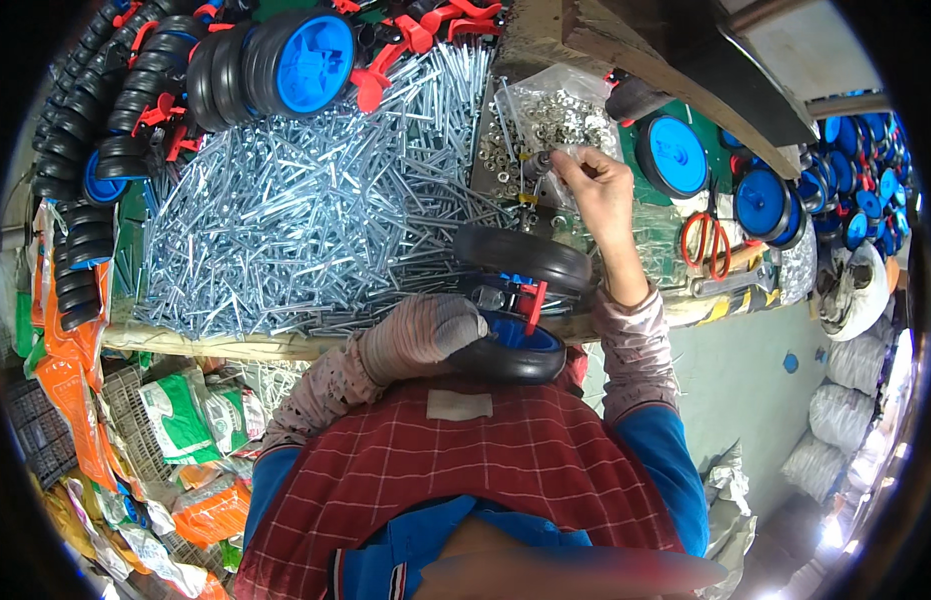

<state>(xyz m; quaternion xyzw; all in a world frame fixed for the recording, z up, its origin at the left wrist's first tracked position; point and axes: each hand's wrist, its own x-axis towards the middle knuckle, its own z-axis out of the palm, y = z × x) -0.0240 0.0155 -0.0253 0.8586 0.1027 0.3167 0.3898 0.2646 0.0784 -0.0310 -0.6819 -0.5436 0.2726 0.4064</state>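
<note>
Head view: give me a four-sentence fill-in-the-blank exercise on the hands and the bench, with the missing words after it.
1. The left hand wears a striped ____.
2. The wheels by that hand have black tyres and ____ hubs.
3. The scissors are on the ____ side of the right hand.
4. The main colour of the checked apron is dark ____.

Missing words: glove; blue; right; red.
</note>
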